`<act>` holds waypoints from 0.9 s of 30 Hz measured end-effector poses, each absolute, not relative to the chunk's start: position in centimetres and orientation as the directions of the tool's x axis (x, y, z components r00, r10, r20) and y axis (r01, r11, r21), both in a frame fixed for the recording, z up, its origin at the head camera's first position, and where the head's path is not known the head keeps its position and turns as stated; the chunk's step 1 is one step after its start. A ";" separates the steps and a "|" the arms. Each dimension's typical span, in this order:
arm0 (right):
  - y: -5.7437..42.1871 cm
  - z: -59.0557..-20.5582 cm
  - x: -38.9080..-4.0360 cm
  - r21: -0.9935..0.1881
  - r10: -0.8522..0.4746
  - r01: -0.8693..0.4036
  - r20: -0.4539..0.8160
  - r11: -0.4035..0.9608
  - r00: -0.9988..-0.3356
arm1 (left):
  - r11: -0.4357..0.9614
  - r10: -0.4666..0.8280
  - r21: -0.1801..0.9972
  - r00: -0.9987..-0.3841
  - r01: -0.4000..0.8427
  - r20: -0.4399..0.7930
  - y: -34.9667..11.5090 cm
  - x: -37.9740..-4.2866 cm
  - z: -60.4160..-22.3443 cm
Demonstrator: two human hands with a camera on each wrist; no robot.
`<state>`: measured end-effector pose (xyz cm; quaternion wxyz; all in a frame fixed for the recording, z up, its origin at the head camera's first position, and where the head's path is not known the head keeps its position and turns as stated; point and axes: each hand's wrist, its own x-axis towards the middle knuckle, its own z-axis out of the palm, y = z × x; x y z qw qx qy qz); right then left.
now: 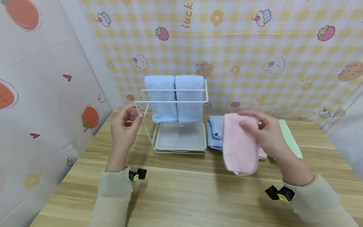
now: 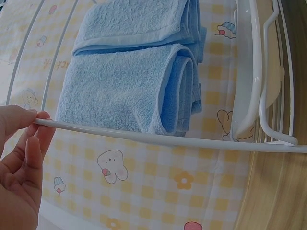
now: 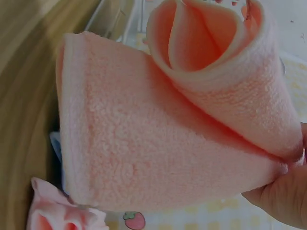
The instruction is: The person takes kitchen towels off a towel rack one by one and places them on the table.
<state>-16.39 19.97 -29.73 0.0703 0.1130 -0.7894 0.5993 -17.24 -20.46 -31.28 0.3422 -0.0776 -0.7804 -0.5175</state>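
A white wire towel rack (image 1: 178, 101) stands on the table, and two folded light blue towels (image 1: 161, 97) hang over its back bar. Its two front bars are bare. My left hand (image 1: 124, 126) pinches the rack's left side wire between thumb and fingers, as the left wrist view (image 2: 21, 158) also shows. My right hand (image 1: 267, 134) holds a folded pink towel (image 1: 240, 142) by its upper part, and the towel hangs down in front of the other cloths. In the right wrist view the pink towel (image 3: 124, 124) droops in two layers from the pinched edge.
A white tray (image 1: 181, 137) sits in the rack's base. Right of the rack lie a folded blue towel (image 1: 214, 132), another pink towel (image 1: 262, 153) mostly hidden, and a green towel (image 1: 290, 140). A patterned cloth wall (image 1: 241, 50) stands behind the wooden table (image 1: 175, 192).
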 end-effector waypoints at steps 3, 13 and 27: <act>19.8 -30.3 -16.1 -0.944 -0.135 -0.234 0.207 0.231 -0.969 | 0.449 -0.236 0.758 -0.756 0.473 0.611 -20.5 -17.3 -31.3; 19.5 -32.5 -15.6 -0.955 -0.189 -0.092 0.038 0.283 -0.981 | 0.439 -0.234 0.763 -0.759 0.475 0.607 -20.4 -17.2 -31.2; 18.8 -36.0 -18.4 -0.966 -0.234 0.081 -0.141 0.246 -0.962 | 0.435 -0.225 0.761 -0.760 0.482 0.610 -20.5 -17.4 -31.1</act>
